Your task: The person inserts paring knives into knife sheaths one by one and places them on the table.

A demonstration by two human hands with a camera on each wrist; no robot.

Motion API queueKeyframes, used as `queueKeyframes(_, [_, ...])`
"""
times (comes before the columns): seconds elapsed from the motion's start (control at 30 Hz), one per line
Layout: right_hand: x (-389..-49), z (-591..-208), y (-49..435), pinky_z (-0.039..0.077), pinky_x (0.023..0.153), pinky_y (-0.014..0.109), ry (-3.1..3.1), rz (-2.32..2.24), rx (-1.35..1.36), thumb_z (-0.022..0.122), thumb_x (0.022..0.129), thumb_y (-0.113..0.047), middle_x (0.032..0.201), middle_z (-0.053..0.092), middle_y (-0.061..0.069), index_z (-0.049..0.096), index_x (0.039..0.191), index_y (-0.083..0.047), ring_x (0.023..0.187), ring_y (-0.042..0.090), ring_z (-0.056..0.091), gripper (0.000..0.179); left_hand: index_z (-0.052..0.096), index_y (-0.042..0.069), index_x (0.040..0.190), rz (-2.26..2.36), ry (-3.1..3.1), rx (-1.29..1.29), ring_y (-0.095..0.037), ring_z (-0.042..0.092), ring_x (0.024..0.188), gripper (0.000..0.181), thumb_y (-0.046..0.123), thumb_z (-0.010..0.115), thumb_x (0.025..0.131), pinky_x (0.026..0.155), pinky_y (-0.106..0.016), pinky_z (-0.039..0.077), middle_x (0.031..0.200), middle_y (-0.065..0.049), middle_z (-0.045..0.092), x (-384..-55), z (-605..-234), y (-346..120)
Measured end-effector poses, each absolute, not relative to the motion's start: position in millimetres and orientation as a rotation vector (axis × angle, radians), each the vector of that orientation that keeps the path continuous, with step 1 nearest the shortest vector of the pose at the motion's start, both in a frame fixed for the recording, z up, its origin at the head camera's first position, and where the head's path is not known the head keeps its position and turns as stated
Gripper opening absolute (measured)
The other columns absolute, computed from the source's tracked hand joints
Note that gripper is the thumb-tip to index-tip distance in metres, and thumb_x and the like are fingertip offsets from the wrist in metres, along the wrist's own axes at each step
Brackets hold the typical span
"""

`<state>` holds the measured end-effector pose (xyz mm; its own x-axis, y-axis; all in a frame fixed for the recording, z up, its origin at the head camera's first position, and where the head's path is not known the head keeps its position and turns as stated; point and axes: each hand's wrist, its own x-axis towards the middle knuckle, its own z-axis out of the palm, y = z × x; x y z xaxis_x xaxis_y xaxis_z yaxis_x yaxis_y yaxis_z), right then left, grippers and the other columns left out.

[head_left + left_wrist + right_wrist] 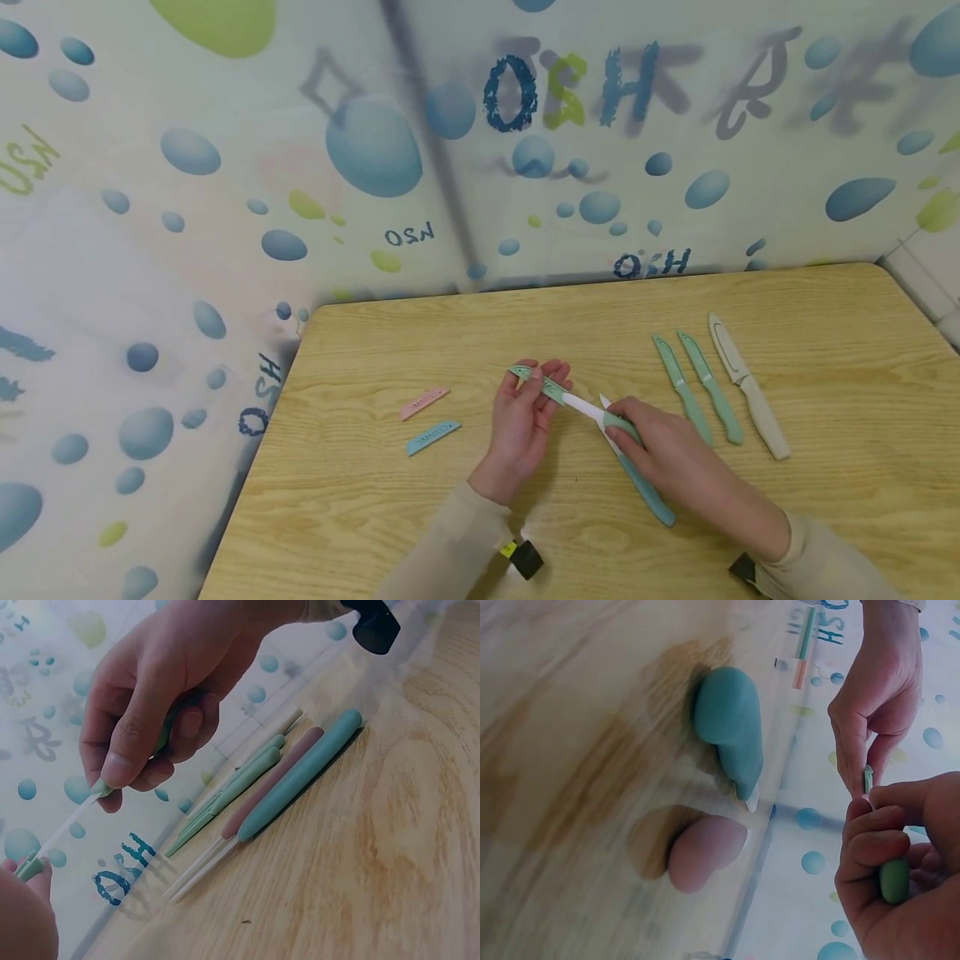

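Observation:
My left hand (pixel 521 421) pinches a green blade cover (pixel 553 389) between thumb and fingers, palm turned up. In my right hand (pixel 667 446) is a small knife (pixel 583 407), gripped by its green handle. Much of its white blade shows between the two hands, with the tip end hidden by the cover. On the table under my right hand lies a bare knife with a blue handle (pixel 651 492). Beside that one, a knife with a pink handle (pixel 277 780) shows in the left wrist view. Left of my left hand lie a pink blade cover (pixel 424 403) and a blue one (pixel 433 437).
Two covered green knives, a nearer one (pixel 682 387) and another (pixel 710 387), lie at the right of the wooden table (pixel 337 517). A larger beige knife (pixel 750 387) lies beyond them. A patterned curtain (pixel 465 208) hangs along the table's back edge.

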<state>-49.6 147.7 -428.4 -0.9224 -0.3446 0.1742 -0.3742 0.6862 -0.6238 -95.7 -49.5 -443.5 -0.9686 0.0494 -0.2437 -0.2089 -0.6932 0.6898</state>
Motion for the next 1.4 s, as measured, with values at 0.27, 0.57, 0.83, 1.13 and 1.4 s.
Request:
queueKeyframes(0.27, [-51,-429,145,0.040,0.051,0.021,-2.840,1.052,0.608,0.072,0.099,-0.010,0.081,0.059,-0.010,0.065,0.113,-0.008,0.063,0.003,0.045,0.016,0.049,0.007,0.116,2.748,1.172,-0.304,-0.029,0.066,0.124,0.007,0.004,0.046,0.111,0.105,-0.040,0.054,0.132,-0.021,0.064,-95,-444,-45])
queueKeyframes(0.57, [-50,-429,143,0.039,0.050,0.021,-2.868,1.043,0.595,0.071,0.100,-0.014,0.081,0.058,-0.011,0.065,0.116,-0.008,0.063,0.003,0.044,0.017,0.048,0.006,0.116,2.750,1.168,-0.295,-0.031,0.063,0.128,0.007,0.004,0.047,0.110,0.105,-0.039,0.054,0.137,-0.023,0.061,-93,-444,-43])
queueKeyframes(0.83, [-52,-428,141,0.039,0.050,0.022,-2.859,1.069,0.604,0.069,0.101,-0.012,0.080,0.056,-0.011,0.064,0.116,-0.007,0.063,0.003,0.043,0.017,0.049,0.007,0.114,2.751,1.163,-0.281,-0.031,0.062,0.128,0.005,0.005,0.047,0.110,0.106,-0.039,0.053,0.136,-0.022,0.061,-92,-445,-41])
queueKeyframes(1.13, [-54,-426,138,0.038,0.049,0.022,-2.872,1.102,0.602,0.068,0.101,-0.010,0.078,0.054,-0.010,0.063,0.115,-0.006,0.060,0.003,0.041,0.015,0.048,0.007,0.114,2.747,1.169,-0.286,-0.031,0.063,0.127,0.004,0.006,0.048,0.110,0.106,-0.038,0.053,0.136,-0.022,0.062,-91,-445,-40])
queueKeyframes(1.4, [-56,-426,136,0.040,0.052,0.021,-2.868,1.096,0.607,0.068,0.101,-0.009,0.081,0.056,-0.008,0.064,0.114,-0.007,0.064,0.005,0.044,0.014,0.048,0.006,0.115,2.730,1.172,-0.279,-0.029,0.064,0.126,0.005,0.006,0.048,0.110,0.106,-0.038,0.053,0.136,-0.022,0.061,-91,-445,-38])
